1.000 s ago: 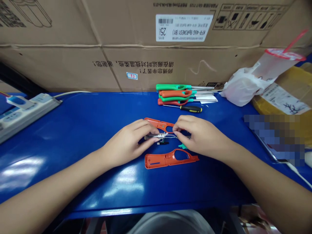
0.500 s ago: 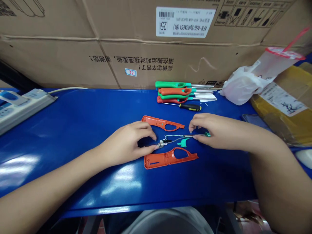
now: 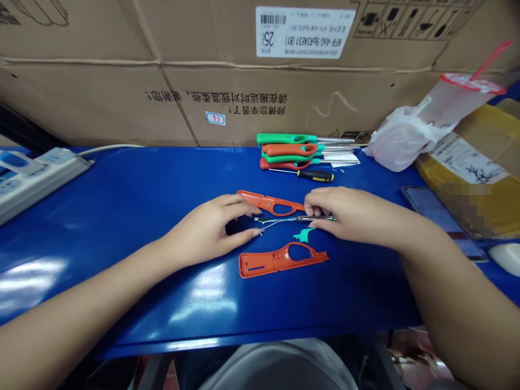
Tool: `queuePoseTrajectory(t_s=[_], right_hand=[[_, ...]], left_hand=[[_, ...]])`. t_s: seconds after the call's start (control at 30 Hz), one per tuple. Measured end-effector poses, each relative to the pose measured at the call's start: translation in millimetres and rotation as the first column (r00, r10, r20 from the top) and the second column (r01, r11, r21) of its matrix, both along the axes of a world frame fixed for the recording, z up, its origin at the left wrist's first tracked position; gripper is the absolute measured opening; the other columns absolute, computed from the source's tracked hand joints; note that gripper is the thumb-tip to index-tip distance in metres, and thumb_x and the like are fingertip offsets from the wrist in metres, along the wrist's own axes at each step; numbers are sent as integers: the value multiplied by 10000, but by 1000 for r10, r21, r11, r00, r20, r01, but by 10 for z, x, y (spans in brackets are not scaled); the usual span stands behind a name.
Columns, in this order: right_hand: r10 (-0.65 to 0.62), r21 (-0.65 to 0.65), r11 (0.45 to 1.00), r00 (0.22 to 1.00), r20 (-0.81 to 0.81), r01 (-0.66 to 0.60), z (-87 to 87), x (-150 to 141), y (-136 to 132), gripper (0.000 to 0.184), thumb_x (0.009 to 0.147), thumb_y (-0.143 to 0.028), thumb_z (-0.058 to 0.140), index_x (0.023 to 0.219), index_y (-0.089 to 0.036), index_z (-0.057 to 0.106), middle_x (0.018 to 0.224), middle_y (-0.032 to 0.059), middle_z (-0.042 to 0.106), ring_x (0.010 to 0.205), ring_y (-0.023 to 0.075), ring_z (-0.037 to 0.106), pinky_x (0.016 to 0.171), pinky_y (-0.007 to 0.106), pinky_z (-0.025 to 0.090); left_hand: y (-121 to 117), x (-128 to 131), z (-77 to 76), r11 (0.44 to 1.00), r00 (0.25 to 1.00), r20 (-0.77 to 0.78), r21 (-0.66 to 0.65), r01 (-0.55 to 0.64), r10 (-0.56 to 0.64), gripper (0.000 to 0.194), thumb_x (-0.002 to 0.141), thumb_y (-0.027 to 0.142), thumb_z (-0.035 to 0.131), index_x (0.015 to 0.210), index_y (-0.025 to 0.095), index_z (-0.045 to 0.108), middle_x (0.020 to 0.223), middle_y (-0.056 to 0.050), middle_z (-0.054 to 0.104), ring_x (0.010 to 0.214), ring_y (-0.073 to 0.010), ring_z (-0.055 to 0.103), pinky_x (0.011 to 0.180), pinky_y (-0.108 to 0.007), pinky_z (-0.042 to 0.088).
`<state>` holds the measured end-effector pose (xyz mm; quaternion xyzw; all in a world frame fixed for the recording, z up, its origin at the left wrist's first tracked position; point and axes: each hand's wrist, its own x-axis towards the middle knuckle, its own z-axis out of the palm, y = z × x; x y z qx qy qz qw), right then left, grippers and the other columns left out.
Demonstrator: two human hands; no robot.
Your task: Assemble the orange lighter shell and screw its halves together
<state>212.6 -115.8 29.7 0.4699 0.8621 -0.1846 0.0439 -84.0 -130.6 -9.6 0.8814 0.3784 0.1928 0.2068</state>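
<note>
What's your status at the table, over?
Right hand pinching metal tube. Left hand open, thumb by grey wire's end. Green piece lies between tube and nearer orange half. Farther orange half close to right hand.

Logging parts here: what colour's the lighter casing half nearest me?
The near lighter casing half is orange, clearest in the head view.

The trigger (image 3: 304, 235) lies between two shell halves (image 3: 266, 263) on the table (image 3: 325, 298).

Open near tabletop (image 3: 284, 309), orange shell (image 3: 278, 261) beyond
</note>
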Motion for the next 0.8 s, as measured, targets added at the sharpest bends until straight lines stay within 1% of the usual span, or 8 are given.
queuePoseTrajectory(t_s=[0.1, 0.2, 0.3, 0.4, 0.47, 0.53, 0.63, 0.8], right_hand=[[39, -70, 997, 999, -36, -42, 3, 19, 4, 53, 884, -250, 619, 927, -221, 627, 963, 40, 694, 782, 182, 583, 641, 285, 374], [76, -126, 989, 995, -67, -84, 7, 50, 13, 120, 932, -288, 568, 945, -223, 668, 983, 48, 706, 810, 190, 605, 676, 292, 411], [89, -128, 987, 993, -79, -99, 6, 64, 25, 182, 957, -257, 514, 920, -214, 687, 987, 56, 714, 855, 197, 624, 729, 302, 441], [79, -124, 988, 993, -83, -89, 11, 63, 27, 153, 941, -255, 549, 913, -210, 692, 980, 57, 718, 837, 195, 625, 705, 300, 440], [89, -137, 985, 991, -100, -102, 24, 64, 19, 140, 938, -268, 567, 913, -215, 694, 974, 51, 717, 827, 189, 625, 691, 294, 438], [118, -140, 981, 985, -129, -136, 42, 69, 5, 128, 937, -272, 574, 926, -222, 692, 969, 41, 710, 820, 179, 623, 690, 287, 442], [153, -115, 979, 978, -139, -170, 52, 68, -13, 104, 922, -261, 592, 942, -228, 689, 974, 34, 700, 815, 172, 615, 694, 283, 444], [148, -107, 982, 986, -76, -156, 23, 23, -18, 130, 926, -226, 553, 869, -211, 668, 929, 47, 690, 778, 173, 596, 660, 282, 420]], left_hand=[[2, 4, -10, 999, 999, -6, 4, 41, -41, 315, 987, 404, 635, 1224, 211, 713, 1211, -78, 726, 1123, -231, 685, 971, -372, 578], [5, 5, -5, 998, 999, 13, -22, 51, -51, 308, 993, 390, 631, 1228, 208, 713, 1199, -79, 732, 1083, -218, 699, 920, -340, 596], [7, 7, 1, 998, 999, 30, -49, 46, -45, 324, 997, 402, 622, 1258, 229, 708, 1232, -80, 724, 1082, -214, 699, 885, -323, 603], [9, -4, 9, 999, 999, 22, -25, 46, -45, 344, 984, 428, 632, 1255, 230, 709, 1239, -85, 720, 1101, -225, 691, 908, -341, 596], [13, -23, 20, 999, 999, -5, 4, 51, -51, 372, 942, 447, 685, 1240, 226, 711, 1221, -82, 723, 1101, -235, 688, 931, -354, 585], [17, -44, 37, 999, 998, -41, -4, 48, -48, 408, 891, 444, 743, 1238, 232, 710, 1134, -64, 737, 1001, -221, 703, 843, -327, 590], [17, -62, 65, 996, 997, -63, -84, 33, -38, 389, 880, 383, 750, 1245, 256, 707, 976, -19, 739, 797, -166, 690, 651, -256, 548], [12, -53, 95, 988, 998, -6, -144, 58, -60, 294, 910, 316, 700, 1190, 226, 721, 949, -17, 749, 782, -145, 700, 689, -234, 557]])
